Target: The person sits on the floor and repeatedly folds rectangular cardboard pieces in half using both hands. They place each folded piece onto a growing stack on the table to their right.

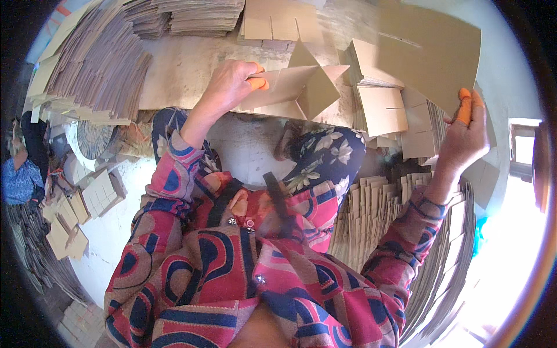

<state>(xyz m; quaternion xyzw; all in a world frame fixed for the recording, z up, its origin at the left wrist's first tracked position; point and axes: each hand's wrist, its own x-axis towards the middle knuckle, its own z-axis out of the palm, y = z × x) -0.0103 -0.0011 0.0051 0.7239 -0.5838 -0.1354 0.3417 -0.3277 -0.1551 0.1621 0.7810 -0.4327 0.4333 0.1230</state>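
My left hand (235,80), with orange covers on its fingertips, pinches the left end of a partly assembled cardboard divider (284,84). Its brown panels cross one another above the low table. Out to the right, my right hand (469,124) grips the lower corner of a large flat cardboard sheet (435,61), which is held up at a tilt. Orange covers show on those fingers too. Below the sheet, a stack of slotted cardboard pieces (380,107) stands at the table's right end, partly hidden by the sheet.
Tall piles of cardboard strips (96,64) fill the table's left side. More slotted sheets (278,22) lie at its far edge. Rows of finished-looking dividers (371,217) stand on the floor at my right. Another person (23,174) sits at far left near loose cardboard pieces (67,226).
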